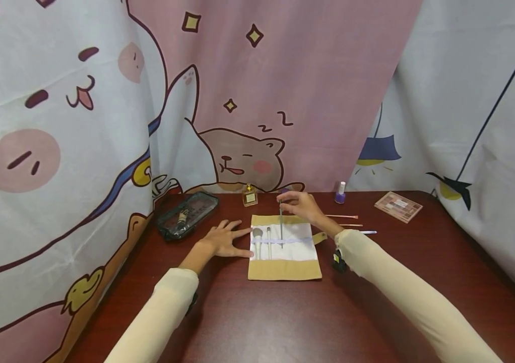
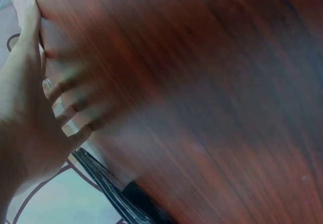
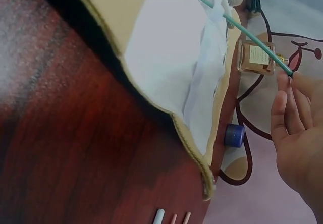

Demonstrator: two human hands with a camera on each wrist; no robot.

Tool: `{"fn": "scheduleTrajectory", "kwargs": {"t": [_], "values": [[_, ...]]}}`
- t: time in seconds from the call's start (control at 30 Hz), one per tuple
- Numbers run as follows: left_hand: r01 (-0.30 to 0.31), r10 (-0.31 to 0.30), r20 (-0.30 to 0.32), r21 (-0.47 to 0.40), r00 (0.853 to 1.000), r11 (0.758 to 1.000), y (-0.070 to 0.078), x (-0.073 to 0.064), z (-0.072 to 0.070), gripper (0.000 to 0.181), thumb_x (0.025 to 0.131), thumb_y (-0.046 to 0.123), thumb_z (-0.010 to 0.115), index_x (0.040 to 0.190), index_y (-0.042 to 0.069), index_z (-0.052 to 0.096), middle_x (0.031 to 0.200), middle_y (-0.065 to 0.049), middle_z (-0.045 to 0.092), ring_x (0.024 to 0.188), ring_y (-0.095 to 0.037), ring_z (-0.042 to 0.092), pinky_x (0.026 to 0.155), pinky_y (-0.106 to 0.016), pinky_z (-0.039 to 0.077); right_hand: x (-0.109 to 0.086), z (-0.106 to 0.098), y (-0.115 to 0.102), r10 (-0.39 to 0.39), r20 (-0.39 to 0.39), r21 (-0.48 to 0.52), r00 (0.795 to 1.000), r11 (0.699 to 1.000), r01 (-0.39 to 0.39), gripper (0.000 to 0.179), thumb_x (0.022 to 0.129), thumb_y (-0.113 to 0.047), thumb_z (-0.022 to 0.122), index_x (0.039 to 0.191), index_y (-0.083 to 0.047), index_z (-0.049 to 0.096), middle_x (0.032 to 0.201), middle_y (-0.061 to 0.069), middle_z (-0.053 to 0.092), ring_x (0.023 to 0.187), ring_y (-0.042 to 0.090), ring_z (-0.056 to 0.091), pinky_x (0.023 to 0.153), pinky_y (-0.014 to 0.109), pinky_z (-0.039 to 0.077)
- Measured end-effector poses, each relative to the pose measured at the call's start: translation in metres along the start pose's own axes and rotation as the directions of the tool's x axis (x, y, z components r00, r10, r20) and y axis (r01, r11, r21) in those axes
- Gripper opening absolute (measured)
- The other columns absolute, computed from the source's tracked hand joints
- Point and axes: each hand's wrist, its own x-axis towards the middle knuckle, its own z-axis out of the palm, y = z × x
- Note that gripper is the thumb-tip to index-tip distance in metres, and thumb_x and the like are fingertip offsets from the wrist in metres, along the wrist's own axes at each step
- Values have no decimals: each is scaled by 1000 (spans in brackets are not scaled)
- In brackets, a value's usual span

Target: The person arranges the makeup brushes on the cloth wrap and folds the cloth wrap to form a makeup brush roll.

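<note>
A tan-and-white fabric brush roll (image 1: 284, 271) lies unfolded on the table. Its lilac band crosses a thick makeup brush (image 1: 258, 247) and a thinner brush (image 1: 269, 248), side by side on the left. My right hand (image 1: 300, 204) pinches the upper end of a slim green makeup brush (image 3: 257, 42), whose lower end runs through the band over the white lining. In the right wrist view that hand (image 3: 300, 128) has thumb and fingertips together on the stick. With fingers spread, my left hand (image 1: 223, 240) rests at the roll's left edge.
Behind stand a perfume bottle (image 1: 249, 195) and a purple nail polish bottle (image 1: 340, 193). A black-edged clear pouch (image 1: 200, 207) lies back left, an eyeshadow palette (image 1: 398, 206) back right. Two slim pinkish sticks (image 1: 348, 217) and a white stick (image 1: 369, 232) lie right of the roll.
</note>
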Motion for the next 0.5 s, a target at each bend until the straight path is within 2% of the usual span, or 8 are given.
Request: {"fn": "scheduleTrajectory", "kwargs": {"t": [0.17,0.37,0.5], "values": [[1,-1,0,3,1000,1000,1,1,0,93,82,91,51,162,47,30,172,-2,21,155,-33,21,115,-58,32,-4,0,3,-22,3,-10,1000,1000,22,27,94,-10,78,121,-5,76,116,15,76,94,26,77,77,34,61],[4,-4,13,2,1000,1000,1,0,-1,94,82,91,50,162,47,28,172,-2,20,155,-34,20,116,-58,32,-13,1,9,-26,30,-82,999,996,28,28,95,-13,78,122,-7,77,115,10,77,101,27,75,88,41,59],[10,-11,18,9,1000,1000,2,0,0,94,82,92,49,162,48,28,172,-1,20,155,-33,20,116,-57,32,-19,4,14,-51,74,-81,996,995,57,27,95,-8,77,121,-4,76,114,13,77,102,30,75,87,41,60]]}}
